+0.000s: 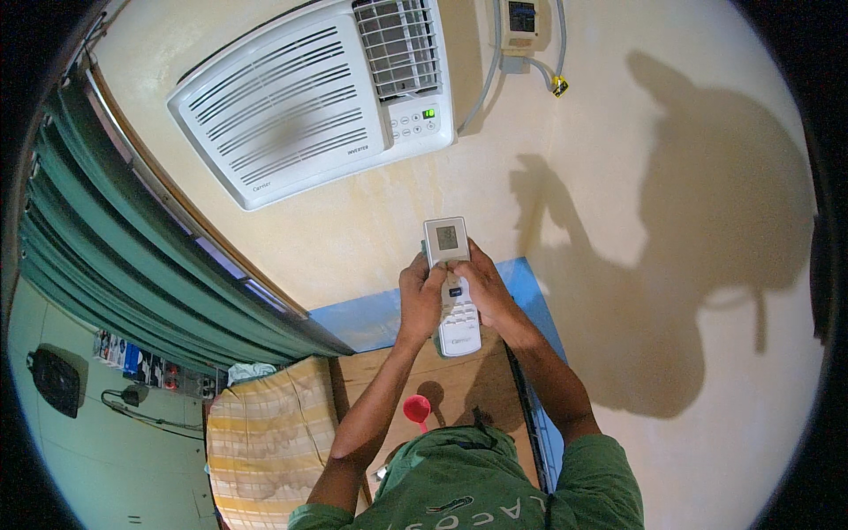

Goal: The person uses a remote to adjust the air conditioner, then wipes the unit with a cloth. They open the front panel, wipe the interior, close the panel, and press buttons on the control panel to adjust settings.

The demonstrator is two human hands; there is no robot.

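Observation:
Both my hands hold a white remote control (460,331) upright in front of me, its small grey screen toward the top. My left hand (421,296) grips its left side, and my right hand (485,287) wraps the right side. Both thumbs lie over the buttons just under the screen; which button they touch I cannot make out. Beyond the remote, on the wall, a white window air conditioner (300,106) shows a lit green display beside its small buttons. Its vent grille is at the upper right of the unit.
Green curtains (132,221) hang on the left. Below are a wooden surface (362,375) with a red scoop (416,408) and a yellow checked cushion (265,442). A breaker box (519,25) with grey cables is on the wall at upper right. My shadow falls on the right wall.

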